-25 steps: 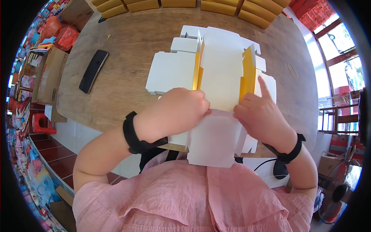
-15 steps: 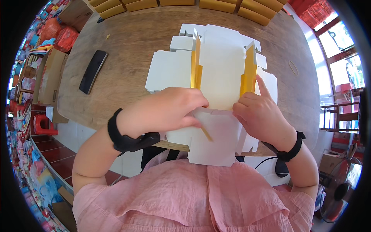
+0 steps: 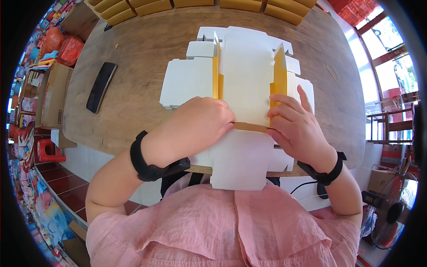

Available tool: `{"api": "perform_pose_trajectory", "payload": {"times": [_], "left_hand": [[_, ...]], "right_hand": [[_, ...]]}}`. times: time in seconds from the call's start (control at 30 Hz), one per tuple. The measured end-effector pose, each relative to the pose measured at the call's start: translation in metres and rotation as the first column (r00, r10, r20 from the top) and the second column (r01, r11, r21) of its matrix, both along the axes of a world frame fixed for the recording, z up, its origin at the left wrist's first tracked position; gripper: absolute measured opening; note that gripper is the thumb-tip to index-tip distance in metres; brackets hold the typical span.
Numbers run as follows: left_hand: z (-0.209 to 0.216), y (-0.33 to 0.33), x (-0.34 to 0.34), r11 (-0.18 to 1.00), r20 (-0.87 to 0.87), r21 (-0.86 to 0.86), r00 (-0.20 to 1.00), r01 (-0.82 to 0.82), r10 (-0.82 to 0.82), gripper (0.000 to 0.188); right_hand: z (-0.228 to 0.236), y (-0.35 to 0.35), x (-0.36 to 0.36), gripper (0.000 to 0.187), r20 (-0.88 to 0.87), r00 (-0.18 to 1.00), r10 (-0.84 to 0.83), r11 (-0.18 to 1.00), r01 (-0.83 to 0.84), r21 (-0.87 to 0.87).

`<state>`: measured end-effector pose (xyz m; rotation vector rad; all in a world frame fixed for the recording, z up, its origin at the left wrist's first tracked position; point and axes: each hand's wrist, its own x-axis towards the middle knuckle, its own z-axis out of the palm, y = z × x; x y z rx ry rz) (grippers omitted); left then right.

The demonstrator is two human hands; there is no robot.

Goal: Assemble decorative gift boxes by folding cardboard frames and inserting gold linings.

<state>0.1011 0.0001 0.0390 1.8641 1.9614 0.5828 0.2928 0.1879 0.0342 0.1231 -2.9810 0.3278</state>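
- At the far left, we have a brown cardboard box (image 3: 52,95) beside the worktop (image 3: 138,102).
- Next, near the worktop's left edge, we see 1 dark phone (image 3: 101,87) lying aslant, with a small yellow scrap (image 3: 116,46) nearer the far left corner.
- Along the far edge we have gold boxes (image 3: 151,7) in 5 groups.
- By the middle of the near edge lie flat white blanks (image 3: 186,81), under the carton.
- Our left hand (image 3: 198,120), a black band (image 3: 141,161) at its wrist, has its grip clamped, thumb and fingers together, on the carton's gold cross strip at its left end.
- The carton (image 3: 247,73) is part-folded: white base flat, 2 gold side walls upright, white end flap overhanging the worktop's near edge.
- Our right hand (image 3: 299,122) touches the carton's right gold wall and the strip's right end, fingers slightly spread; we cannot tell whether its grip is closed.
- Toward the right edge, a thin loop (image 3: 332,72) lies on the wood.
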Motion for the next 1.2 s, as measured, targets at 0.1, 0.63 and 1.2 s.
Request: {"api": "perform_pose_trajectory", "payload": {"times": [0.1,0.63,1.2], "left_hand": [[0.003,-0.007,0.005,1.000,-0.074,0.009,0.997,0.020,-0.020,0.013],[-0.006,-0.017,0.031,0.999,-0.570,0.004,0.821,0.043,-0.033,0.013],[0.016,-0.029,-0.017,0.972,0.242,-0.077,0.950,0.221,-0.197,0.036]], "right_hand": [[0.002,-0.008,0.001,0.012,-0.043,0.999,-0.004,1.000,0.002,-0.031],[-0.015,-0.037,0.043,0.032,-0.098,0.995,0.028,0.997,-0.036,-0.076],[-0.008,-0.039,0.022,0.036,-0.098,0.978,-0.183,0.878,0.118,-0.465]]}}
